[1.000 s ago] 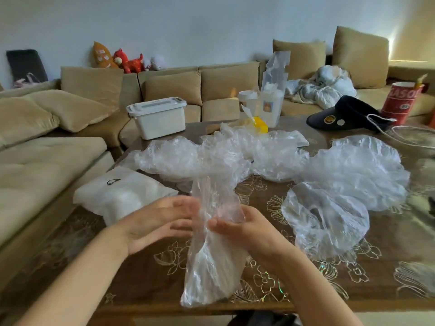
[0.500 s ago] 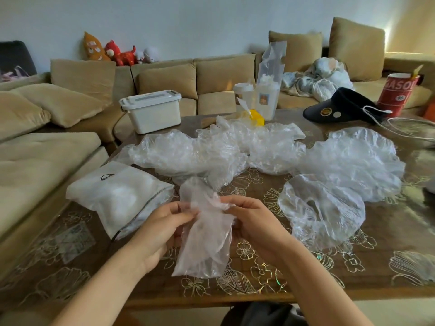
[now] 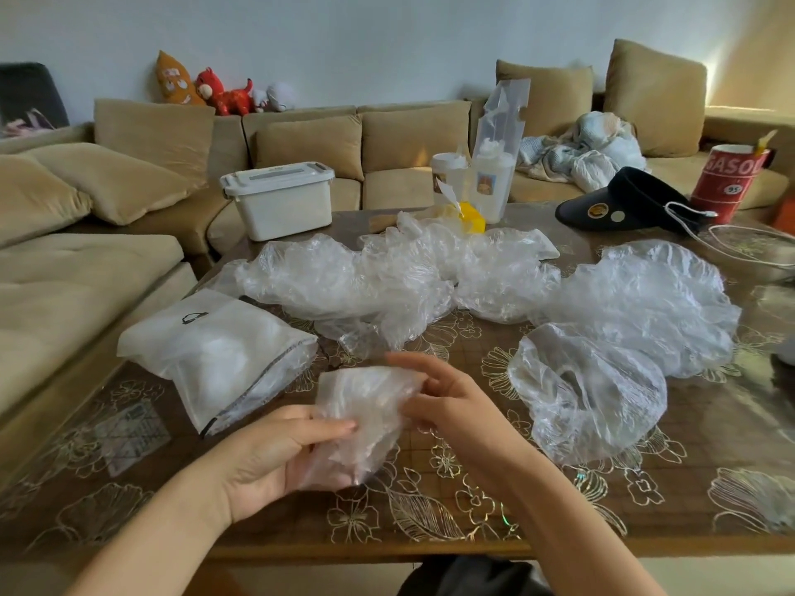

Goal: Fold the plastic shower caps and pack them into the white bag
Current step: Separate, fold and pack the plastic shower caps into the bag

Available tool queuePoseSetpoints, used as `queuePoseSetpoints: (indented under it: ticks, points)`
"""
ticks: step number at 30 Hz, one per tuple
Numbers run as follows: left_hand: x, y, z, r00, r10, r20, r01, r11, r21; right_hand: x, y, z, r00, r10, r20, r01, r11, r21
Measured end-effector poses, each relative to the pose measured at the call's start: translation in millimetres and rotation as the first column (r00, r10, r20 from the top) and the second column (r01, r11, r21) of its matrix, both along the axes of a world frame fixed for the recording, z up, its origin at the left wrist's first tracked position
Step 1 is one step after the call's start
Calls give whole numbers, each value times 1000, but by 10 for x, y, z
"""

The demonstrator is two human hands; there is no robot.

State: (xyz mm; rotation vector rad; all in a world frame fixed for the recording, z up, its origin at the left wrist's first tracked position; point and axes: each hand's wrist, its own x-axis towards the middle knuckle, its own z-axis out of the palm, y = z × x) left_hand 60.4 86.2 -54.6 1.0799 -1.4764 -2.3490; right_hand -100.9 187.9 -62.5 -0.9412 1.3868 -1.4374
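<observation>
Nearest, above the near edge of the brown table with gold flower pattern, a person holds a folded clear plastic shower cap between both hands. The left hand grips it from the left and below. Its thumb lies across the front of the plastic and its curled fingers are behind it, showing faintly through the film. The right hand is at the cap's upper right edge. Its thumb and bent fingers pinch that edge, though blur softens the contact, and its index finger sticks out free above the cap.

Just to the left of the hands and a little farther lies the white translucent bag, flat on the table. A dark zip edge runs along its near right side. It bulges with pale white contents that cannot be made out through the wall.

To the right of the hands a loose clear shower cap lies opened out and puffed. Farther back a heap of crumpled clear shower caps stretches across the table from left to right.

Beyond the heap, a white lidded plastic box stands at the far left of the table with its lid shut. A black sun visor and a red paper cup sit at the far right. A tan sofa runs behind.
</observation>
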Motion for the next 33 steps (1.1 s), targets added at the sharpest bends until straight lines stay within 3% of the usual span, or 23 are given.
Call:
queuePoseSetpoints:
  ticks: [2, 4, 5, 7, 8, 9, 12, 21, 28, 31, 33]
  points:
    - [10, 1, 50, 991, 130, 5, -130, 990, 52, -9, 32, -22, 997, -74, -34, 73, 996, -51]
    - [22, -10, 54, 985, 175, 7, -175, 983, 54, 75, 55, -59, 955, -63, -289, 38, 995, -90]
    - [37, -12, 48, 983, 184, 11, -185, 982, 46, 154, 47, -84, 865, -42, -501, 2, 997, -80]
    - [45, -19, 26, 981, 193, 1, -192, 981, 37, 281, -15, -179, 489, -94, -867, -25, 992, -122]
    - [49, -10, 29, 982, 188, -15, -187, 981, 48, 329, -70, -223, 340, -164, -926, -46, 981, -190]
    - [52, -5, 30, 983, 182, -37, -179, 982, 63, 377, -112, -235, 280, -232, -932, -66, 964, -259]
    - [98, 5, 50, 988, 117, -99, -112, 993, 47, 465, -154, -242, 342, -300, -891, -88, 933, -348]
    - [200, -34, 36, 953, -10, -302, 84, 969, 234, 530, -82, -233, 474, -334, -815, -68, 909, -412]
    - [87, 35, -20, 966, 193, -172, -116, 918, 379, 589, -42, -227, 444, -283, -850, -99, 927, -361]
    - [55, 48, -33, 943, 278, -185, -210, 925, 316, 573, 9, -217, 433, -283, -856, -81, 933, -350]
    - [56, 63, -79, 920, 326, -215, -279, 934, 224, 574, 10, -200, 481, -281, -830, -43, 938, -343]
